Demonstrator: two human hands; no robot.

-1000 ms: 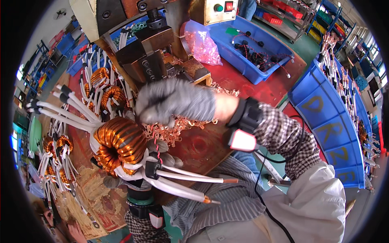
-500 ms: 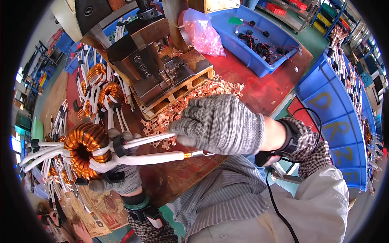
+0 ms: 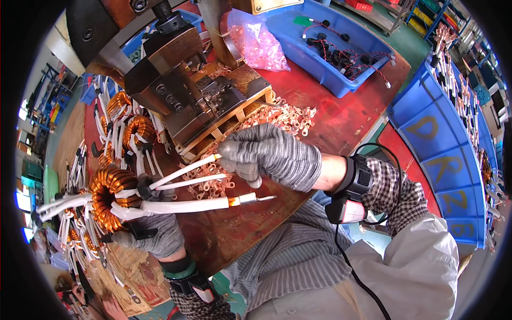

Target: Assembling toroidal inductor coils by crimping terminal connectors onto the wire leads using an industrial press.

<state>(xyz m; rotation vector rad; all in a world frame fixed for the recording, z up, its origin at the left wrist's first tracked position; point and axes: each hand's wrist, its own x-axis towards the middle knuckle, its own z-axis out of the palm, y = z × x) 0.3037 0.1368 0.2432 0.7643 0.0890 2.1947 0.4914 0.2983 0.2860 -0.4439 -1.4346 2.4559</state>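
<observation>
My left hand (image 3: 152, 234), in a grey glove, holds a copper-wound toroid coil (image 3: 108, 194) from below at the left. White sleeved leads (image 3: 184, 205) stick out of the coil to the right. My gloved right hand (image 3: 266, 154) pinches the tip of the upper lead (image 3: 186, 170) near a heap of small copper ring terminals (image 3: 282, 117) on the red table. The lowest lead ends in bare copper wire (image 3: 256, 199) and hangs free.
A metal crimping press (image 3: 186, 90) on a wooden pallet stands behind the hands. More coils (image 3: 128, 122) lie at the left. A pink bag (image 3: 258, 45) and a blue bin (image 3: 330, 48) with black parts sit at the back. Blue crates (image 3: 442, 154) stand at the right.
My left hand has swung the coil so its leads point right toward the press. My right hand has moved from over the coil to the tip of the upper lead.
</observation>
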